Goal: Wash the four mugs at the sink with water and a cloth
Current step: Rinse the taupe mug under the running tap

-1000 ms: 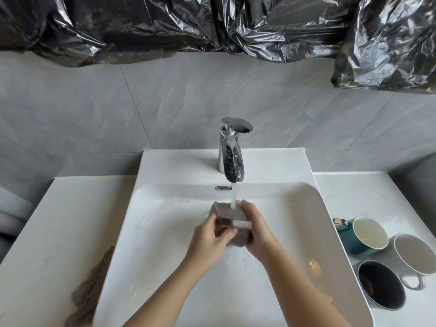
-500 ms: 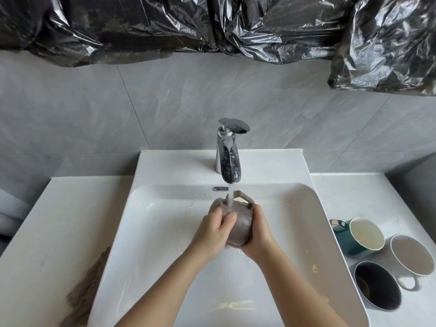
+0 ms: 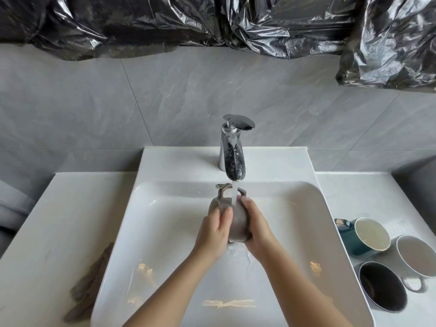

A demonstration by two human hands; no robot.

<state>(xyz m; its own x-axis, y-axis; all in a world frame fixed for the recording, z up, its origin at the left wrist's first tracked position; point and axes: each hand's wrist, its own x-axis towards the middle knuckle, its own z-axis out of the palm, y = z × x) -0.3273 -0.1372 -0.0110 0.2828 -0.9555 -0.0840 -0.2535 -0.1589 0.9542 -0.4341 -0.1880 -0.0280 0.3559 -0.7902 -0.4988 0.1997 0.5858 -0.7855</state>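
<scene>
A grey-brown mug [image 3: 237, 223] lies on its side under the running tap [image 3: 232, 153], its handle pointing toward the back of the white sink [image 3: 165, 232]. Water streams onto its wall. My right hand [image 3: 256, 226] cups its right side. My left hand [image 3: 215, 228] presses flat fingers against its left side. A green mug [image 3: 354, 239], a white mug [image 3: 417, 258] and a dark mug [image 3: 382, 286] stand on the counter to the right. A brown cloth [image 3: 90, 284] lies on the left counter beside the basin.
The white counter [image 3: 59, 220] runs along both sides of the sink. A grey tiled wall stands behind, with black plastic sheeting [image 3: 212, 22] hanging above. The three mugs crowd the right counter near its front edge.
The mug has turned in my hands so its handle now points back toward the tap. My left fingers have slid across its side.
</scene>
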